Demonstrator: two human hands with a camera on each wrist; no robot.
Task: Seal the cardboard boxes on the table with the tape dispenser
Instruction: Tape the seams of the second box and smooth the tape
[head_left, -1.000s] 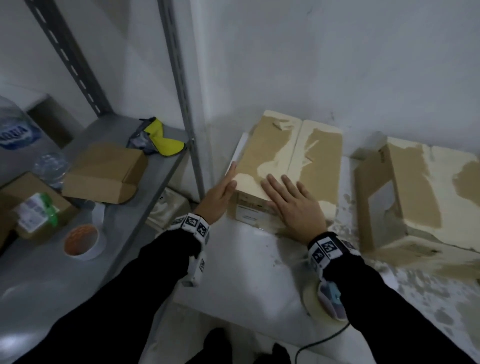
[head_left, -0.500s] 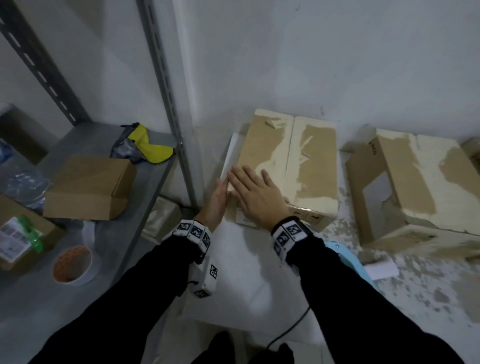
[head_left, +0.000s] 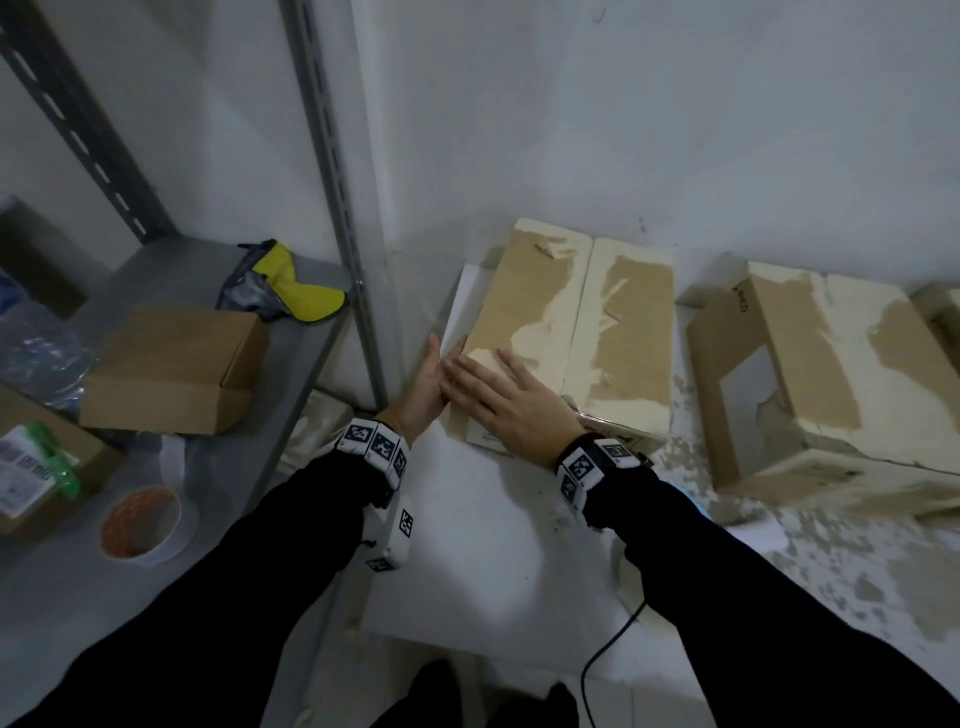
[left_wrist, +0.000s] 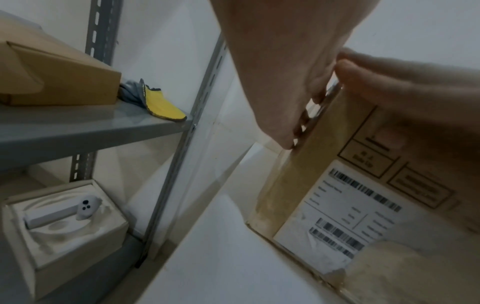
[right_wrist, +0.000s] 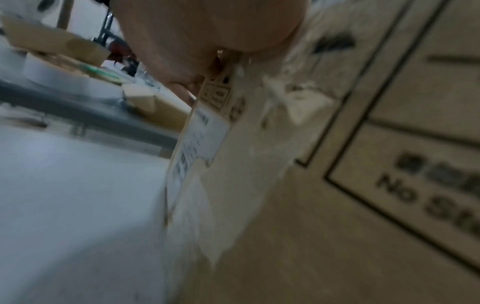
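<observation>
A closed cardboard box (head_left: 587, 332) with peeled, pale patches lies on the white table (head_left: 493, 561) by the wall. My left hand (head_left: 426, 384) lies flat against its left side, fingers straight. Flat on the box's near-left top corner rests my right hand (head_left: 498, 395), fingers spread. In the left wrist view the left hand (left_wrist: 293, 86) touches the box edge (left_wrist: 298, 164) above a barcode label (left_wrist: 345, 218). A second, larger box (head_left: 826, 379) lies to the right. A pale blue object (head_left: 691, 499), partly hidden behind my right forearm, lies on the table; I cannot tell what it is.
A grey metal shelf (head_left: 218, 478) stands left of the table, with its upright post (head_left: 337, 197) close to my left hand. On it are a small brown box (head_left: 171, 369), a tape roll (head_left: 145, 525) and a yellow-grey cloth (head_left: 291, 286). A black cable (head_left: 608, 654) hangs at the table's front.
My right hand slid left across the box top to its left corner. My left hand stayed against the left side. The view has shifted a little.
</observation>
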